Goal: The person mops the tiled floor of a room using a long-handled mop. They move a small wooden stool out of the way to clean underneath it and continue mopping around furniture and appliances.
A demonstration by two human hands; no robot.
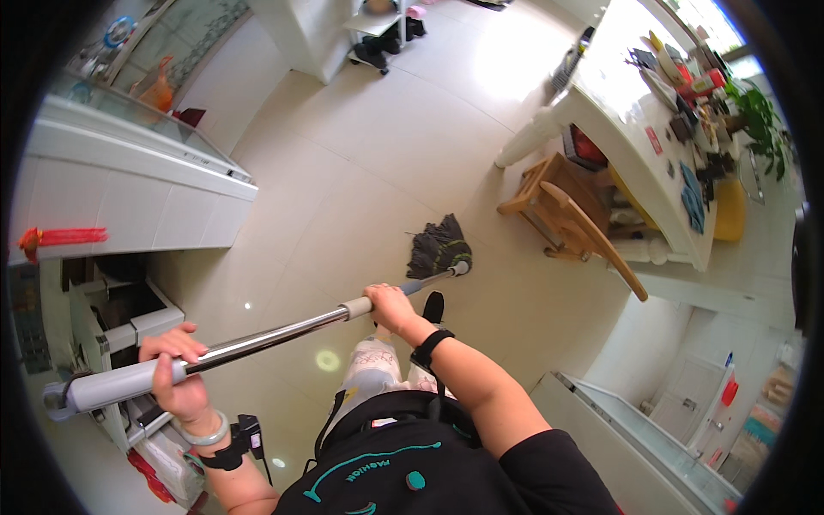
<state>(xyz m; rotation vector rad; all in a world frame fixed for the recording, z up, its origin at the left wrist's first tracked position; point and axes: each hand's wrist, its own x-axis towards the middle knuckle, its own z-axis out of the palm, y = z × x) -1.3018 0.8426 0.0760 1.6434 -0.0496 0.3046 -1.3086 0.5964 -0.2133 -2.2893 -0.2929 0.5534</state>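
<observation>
A mop with a metal telescopic handle slants across the view, from a lavender grip end at the lower left to a dark grey cloth mop head on the tiled floor. Near the grip end, my left hand is around the handle, fingers laid over the top. My right hand is closed around the handle by its beige collar, nearer the mop head. The mop head lies just beyond my dark shoe.
A wooden chair stands under a cluttered white table at the right. At the left is a white cabinet with a red tassel. A wheeled rack stands ahead; a low glass-topped unit is at the lower right.
</observation>
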